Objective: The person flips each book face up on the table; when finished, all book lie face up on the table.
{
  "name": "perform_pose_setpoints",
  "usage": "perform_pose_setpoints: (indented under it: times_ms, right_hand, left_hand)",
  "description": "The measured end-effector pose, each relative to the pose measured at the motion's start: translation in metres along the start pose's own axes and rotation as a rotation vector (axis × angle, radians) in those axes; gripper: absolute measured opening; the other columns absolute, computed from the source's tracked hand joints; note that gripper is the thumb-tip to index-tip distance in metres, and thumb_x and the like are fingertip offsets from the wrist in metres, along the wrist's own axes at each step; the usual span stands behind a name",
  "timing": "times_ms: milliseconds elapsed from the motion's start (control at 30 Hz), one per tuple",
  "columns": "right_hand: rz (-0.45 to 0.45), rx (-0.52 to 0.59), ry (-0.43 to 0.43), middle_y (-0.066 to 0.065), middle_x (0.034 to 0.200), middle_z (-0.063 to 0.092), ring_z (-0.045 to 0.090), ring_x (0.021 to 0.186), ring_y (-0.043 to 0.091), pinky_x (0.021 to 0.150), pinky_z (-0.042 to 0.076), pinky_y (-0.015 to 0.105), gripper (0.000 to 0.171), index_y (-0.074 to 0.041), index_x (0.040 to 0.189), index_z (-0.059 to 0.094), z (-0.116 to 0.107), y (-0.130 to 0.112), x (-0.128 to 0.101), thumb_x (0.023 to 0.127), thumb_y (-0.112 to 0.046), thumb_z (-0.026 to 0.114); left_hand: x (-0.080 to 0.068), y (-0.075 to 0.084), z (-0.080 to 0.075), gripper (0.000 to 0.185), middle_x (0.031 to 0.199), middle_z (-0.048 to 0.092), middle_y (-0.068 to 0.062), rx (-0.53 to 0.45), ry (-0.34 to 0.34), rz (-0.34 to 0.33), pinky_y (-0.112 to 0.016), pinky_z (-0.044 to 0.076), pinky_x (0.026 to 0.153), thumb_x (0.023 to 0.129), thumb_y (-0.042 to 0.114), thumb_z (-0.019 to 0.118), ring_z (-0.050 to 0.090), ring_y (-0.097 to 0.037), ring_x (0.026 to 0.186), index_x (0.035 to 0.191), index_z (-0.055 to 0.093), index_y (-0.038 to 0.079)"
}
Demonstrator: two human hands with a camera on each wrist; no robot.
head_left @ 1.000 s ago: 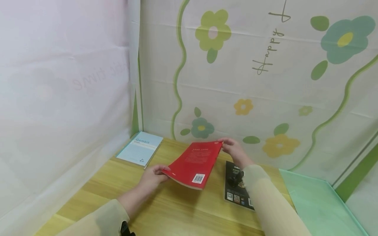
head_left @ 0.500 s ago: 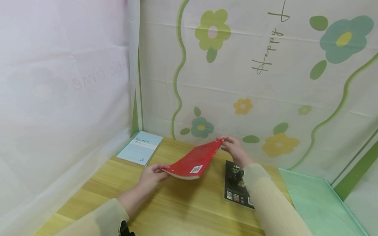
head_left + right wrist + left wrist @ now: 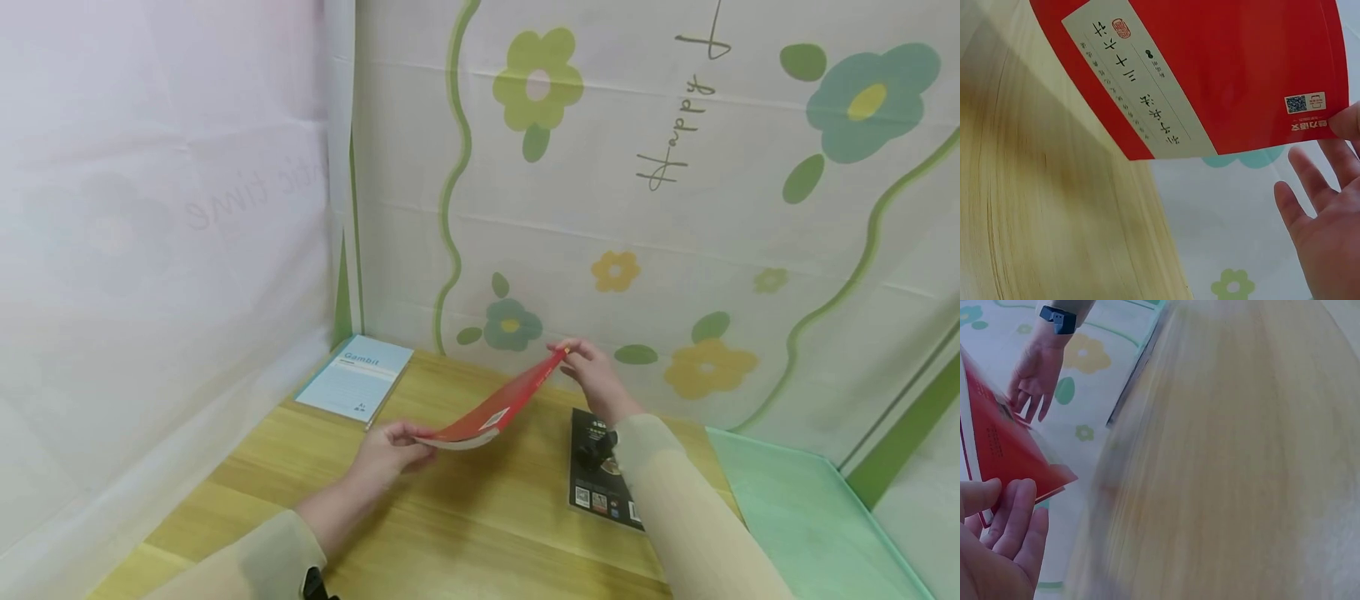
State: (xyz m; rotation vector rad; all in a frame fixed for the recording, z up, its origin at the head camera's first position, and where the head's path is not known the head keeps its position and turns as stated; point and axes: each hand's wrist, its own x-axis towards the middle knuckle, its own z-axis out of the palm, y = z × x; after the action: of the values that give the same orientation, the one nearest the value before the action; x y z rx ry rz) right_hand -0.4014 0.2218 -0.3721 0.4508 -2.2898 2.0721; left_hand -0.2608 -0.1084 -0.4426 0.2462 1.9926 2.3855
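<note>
A thin red book [image 3: 495, 407] hangs above the wooden table [image 3: 465, 533], tilted so I see it nearly edge-on in the head view. My left hand [image 3: 390, 450] pinches its near corner, thumb on top and fingers underneath [image 3: 1013, 519]. My right hand [image 3: 592, 373] holds the raised far corner by the backdrop. In the right wrist view the red book [image 3: 1210, 69] shows a pale label with printed characters; my thumb [image 3: 1347, 122] lies at its edge and the other fingers [image 3: 1310, 187] spread loosely below. The left wrist view shows the red book [image 3: 1004, 450] and my right hand [image 3: 1034, 375].
A light blue book [image 3: 356, 383] lies flat at the table's back left corner. A black book [image 3: 598, 479] lies under my right forearm. A green mat [image 3: 802, 517] covers the right end. Flower-printed sheets wall the back and left.
The red book has tipped up: its far corner rose and its back cover with the barcode turned away, so it now looks almost edge-on. Both hands kept their hold.
</note>
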Motion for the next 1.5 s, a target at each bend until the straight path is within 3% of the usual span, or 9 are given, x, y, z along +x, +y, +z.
perform_pose_setpoints:
  times_ms: [133, 267, 500, 633, 833, 1000, 1233, 1500]
  right_hand:
    - [-0.015, 0.001, 0.021, 0.018, 0.135, 0.058, 0.042, 0.134, 0.025, 0.112, 0.032, 0.05, 0.008, -0.001, 0.103, 0.056, 0.001, -0.002, 0.001, 0.101, -0.007, 0.053]
    - [-0.042, 0.0, 0.034, 0.02, 0.134, 0.058, 0.043, 0.133, 0.027, 0.11, 0.034, 0.05, 0.009, 0.002, 0.104, 0.056, 0.001, -0.004, 0.003, 0.101, -0.005, 0.052]
    - [-0.064, -0.005, 0.041, 0.023, 0.131, 0.059, 0.045, 0.131, 0.028, 0.11, 0.034, 0.053, 0.01, 0.005, 0.105, 0.056, 0.004, -0.009, 0.004, 0.099, -0.003, 0.053]
    - [-0.054, -0.018, 0.051, 0.026, 0.133, 0.056, 0.046, 0.13, 0.027, 0.109, 0.036, 0.052, 0.009, 0.002, 0.103, 0.058, 0.005, -0.011, 0.003, 0.099, -0.003, 0.052]
    - [-0.039, -0.065, 0.072, 0.019, 0.124, 0.059, 0.049, 0.124, 0.026, 0.108, 0.039, 0.048, 0.01, -0.002, 0.102, 0.062, 0.006, -0.014, 0.005, 0.098, -0.005, 0.054]
    - [-0.012, -0.098, 0.078, 0.011, 0.116, 0.058, 0.05, 0.121, 0.029, 0.109, 0.035, 0.052, 0.01, -0.004, 0.103, 0.061, 0.006, -0.017, 0.007, 0.098, -0.01, 0.056]
    - [0.039, -0.132, 0.071, 0.014, 0.122, 0.056, 0.049, 0.122, 0.033, 0.109, 0.031, 0.058, 0.018, -0.004, 0.114, 0.059, 0.008, -0.019, 0.006, 0.099, -0.012, 0.052]
    - [0.056, -0.141, 0.063, 0.015, 0.128, 0.055, 0.049, 0.122, 0.034, 0.108, 0.034, 0.056, 0.025, -0.003, 0.123, 0.058, 0.007, -0.019, 0.007, 0.101, -0.011, 0.051]
  left_hand:
    - [-0.001, -0.001, 0.0, 0.022, 0.097, 0.07, -0.024, 0.043, -0.005, -0.001, -0.046, 0.058, 0.081, 0.087, -0.007, 0.066, 0.07, -0.038, 0.089, 0.109, 0.065, -0.013]
    - [-0.002, 0.001, 0.001, 0.022, 0.098, 0.071, -0.019, 0.106, 0.019, 0.008, -0.05, 0.057, 0.079, 0.087, -0.003, 0.069, 0.069, -0.031, 0.087, 0.108, 0.068, -0.01]
    - [-0.002, 0.0, 0.005, 0.017, 0.097, 0.07, -0.01, 0.264, 0.067, 0.059, -0.028, 0.055, 0.073, 0.083, -0.003, 0.072, 0.064, -0.02, 0.089, 0.1, 0.071, -0.005]
    - [-0.002, 0.001, 0.008, 0.014, 0.096, 0.068, -0.007, 0.348, 0.084, 0.069, -0.026, 0.051, 0.068, 0.082, -0.002, 0.074, 0.06, -0.02, 0.088, 0.096, 0.074, 0.001]
    - [-0.002, 0.001, 0.01, 0.013, 0.09, 0.07, -0.006, 0.365, 0.088, 0.078, -0.027, 0.051, 0.071, 0.08, -0.002, 0.076, 0.061, -0.019, 0.086, 0.093, 0.073, 0.0]
    - [-0.002, -0.001, 0.009, 0.01, 0.088, 0.071, -0.006, 0.38, 0.058, 0.09, -0.028, 0.051, 0.072, 0.081, -0.002, 0.076, 0.06, -0.018, 0.085, 0.09, 0.072, 0.0]
    - [-0.004, -0.008, 0.01, 0.01, 0.09, 0.072, -0.002, 0.475, -0.047, 0.108, -0.035, 0.053, 0.079, 0.083, 0.005, 0.075, 0.063, -0.017, 0.088, 0.093, 0.073, 0.004]
    - [-0.008, -0.007, 0.013, 0.007, 0.095, 0.072, 0.0, 0.523, -0.15, 0.101, -0.042, 0.053, 0.083, 0.086, 0.007, 0.073, 0.064, -0.019, 0.092, 0.093, 0.074, 0.009]
